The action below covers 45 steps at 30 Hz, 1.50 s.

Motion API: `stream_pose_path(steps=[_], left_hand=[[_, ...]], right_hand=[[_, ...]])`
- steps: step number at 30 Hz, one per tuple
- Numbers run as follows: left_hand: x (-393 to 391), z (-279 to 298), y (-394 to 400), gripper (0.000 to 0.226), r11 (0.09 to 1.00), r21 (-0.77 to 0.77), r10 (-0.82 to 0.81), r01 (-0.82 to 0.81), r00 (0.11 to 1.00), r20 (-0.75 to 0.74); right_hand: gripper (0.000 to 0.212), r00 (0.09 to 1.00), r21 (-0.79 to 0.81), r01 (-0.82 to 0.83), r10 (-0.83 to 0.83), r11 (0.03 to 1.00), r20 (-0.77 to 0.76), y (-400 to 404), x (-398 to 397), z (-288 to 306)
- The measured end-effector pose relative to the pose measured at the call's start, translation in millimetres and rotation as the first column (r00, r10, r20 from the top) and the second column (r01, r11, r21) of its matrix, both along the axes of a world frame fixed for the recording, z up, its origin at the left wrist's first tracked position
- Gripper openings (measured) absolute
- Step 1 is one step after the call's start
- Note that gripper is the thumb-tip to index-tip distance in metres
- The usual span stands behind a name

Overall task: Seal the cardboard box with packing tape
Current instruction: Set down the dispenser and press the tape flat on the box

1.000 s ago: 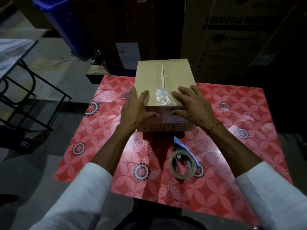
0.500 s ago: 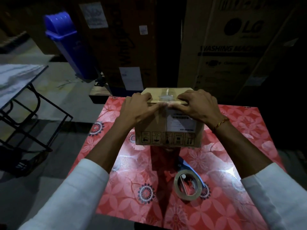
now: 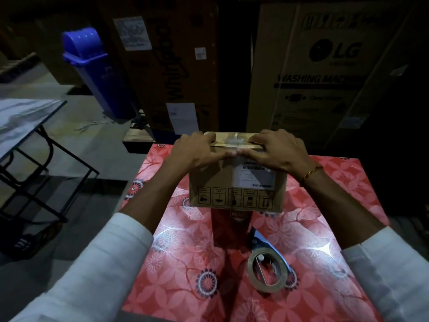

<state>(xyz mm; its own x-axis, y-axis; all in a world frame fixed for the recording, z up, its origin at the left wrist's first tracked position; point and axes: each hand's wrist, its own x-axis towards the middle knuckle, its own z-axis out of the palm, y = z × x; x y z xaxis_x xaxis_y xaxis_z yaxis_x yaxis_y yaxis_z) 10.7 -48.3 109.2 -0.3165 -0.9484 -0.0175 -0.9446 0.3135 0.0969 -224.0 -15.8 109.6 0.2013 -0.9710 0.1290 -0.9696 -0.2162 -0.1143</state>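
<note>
— Both hands are laid over the near top edge of the box (image 3: pixel 234 182). How are they set?

— The left hand (image 3: pixel 197 152) is spread flat on the left part of the top, fingers over the edge, thumb stretched along the front face. The right hand (image 3: pixel 271 151) is placed likewise on the right part. The two thumbs are met tip to tip at the middle of the front, just under the edge. Nothing is gripped inside either hand; both are pressed open against the cardboard.

— And where is the box found?

— It is stood upright on the far part of the worktop (image 3: pixel 336 205), which is covered in a red flowered cloth. A white label and a row of printed symbols are carried on its near face. A crumpled patch of clear tape (image 3: pixel 234 141) is seen on the top between the hands; whether the seam is closed cannot be told in the dim light.

— And the tape roll?

— The roll (image 3: pixel 267 273), with a blue cutter fixed to it, is laid flat on the worktop nearer the person, well apart from the box and untouched.
</note>
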Motion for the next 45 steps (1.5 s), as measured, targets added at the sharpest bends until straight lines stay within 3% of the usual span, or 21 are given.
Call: stream_pose_path(steps=[5, 11, 15, 18, 20, 24, 29, 39, 45], left_hand=[[2.3, 6.6, -9.6, 0.094, 0.997, 0.044, -0.06, 0.06, 0.998, 0.01], [7.9, 13.1, -8.5, 0.11, 0.992, 0.084, -0.097, 0.091, 0.993, 0.067], [4.1, 7.7, -2.0, 0.112, 0.997, -0.004, -0.071, 0.072, 0.988, 0.138], [5.8, 6.4, -6.3, 0.117, 0.998, 0.034, -0.065, 0.062, 0.991, 0.119], [7.5, 7.8, -10.0, 0.11, 0.995, 0.064, -0.077, 0.07, 0.991, 0.108], [10.2, 13.3, -13.2, 0.095, 0.983, 0.105, -0.164, 0.152, 0.979, 0.118], [7.0, 8.4, 0.3, 0.116, 0.996, -0.035, -0.074, 0.079, 0.989, 0.13], [9.1, -21.2, 1.1, 0.114, 0.996, -0.033, -0.075, 0.08, 0.99, 0.12], [3.3, -48.6, 12.0, 0.087, 0.994, -0.084, -0.075, 0.076, 0.997, 0.016]], right_hand=[[0.067, 0.998, 0.035, -0.068, 0.069, 0.997, -0.015, -3.2, -5.0, 9.4], [0.053, 0.993, 0.086, -0.116, 0.112, 0.99, 0.048, -3.0, -6.1, 16.5], [0.056, 0.995, 0.035, -0.091, 0.089, 0.995, 0.052, -0.6, -2.1, 15.0], [0.076, 0.997, 0.026, -0.07, 0.07, 0.997, -0.02, 1.5, -1.4, 10.4], [0.086, 0.996, 0.044, -0.062, 0.065, 0.997, -0.063, 1.1, -0.9, 9.3], [0.087, 0.995, 0.109, -0.074, 0.081, 0.991, -0.054, -0.5, -3.7, 13.9], [0.098, 0.995, 0.055, -0.031, 0.036, 0.998, -0.091, 3.6, 3.7, 8.7], [0.084, 0.994, 0.118, -0.051, 0.062, 0.992, -0.092, 8.2, 1.0, -5.1], [0.08, 0.996, 0.093, -0.061, 0.067, 0.994, -0.061, 11.0, -4.6, -30.8]])
